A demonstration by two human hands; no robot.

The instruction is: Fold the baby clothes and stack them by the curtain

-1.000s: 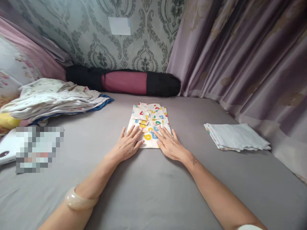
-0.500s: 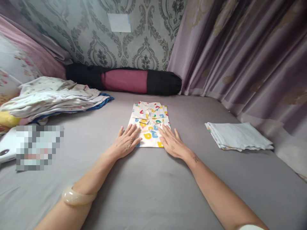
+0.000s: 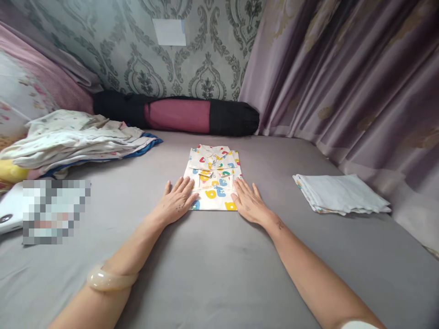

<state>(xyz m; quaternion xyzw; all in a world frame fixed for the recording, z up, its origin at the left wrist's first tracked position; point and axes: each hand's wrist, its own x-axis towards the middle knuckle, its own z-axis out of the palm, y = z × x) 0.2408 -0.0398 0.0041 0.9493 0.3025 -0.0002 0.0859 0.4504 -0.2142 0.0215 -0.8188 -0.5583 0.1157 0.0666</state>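
A folded white shirt (image 3: 215, 194) with a colourful letter-like print lies flat on the grey sheet in front of me, collar at the far end. My left hand (image 3: 177, 199) rests flat along its left edge, fingers spread and pointing away. On the opposite edge lies my right hand (image 3: 251, 201), also flat with its fingers apart. Both hands touch the shirt's sides without gripping the cloth. A pale bangle (image 3: 111, 279) circles my left forearm.
A folded pale cloth stack (image 3: 343, 193) lies to the right. At left is a heap of clothes (image 3: 82, 137), with a white object (image 3: 13, 208) and a blurred-out item (image 3: 56, 212) nearer. A black and maroon bolster-shaped bag (image 3: 176, 115) lies against the wall; curtains (image 3: 318, 68) hang at right.
Both hands have slid slightly outward, the left hand to the left and the right hand to the right, uncovering more of the shirt. The shirt stays in place.
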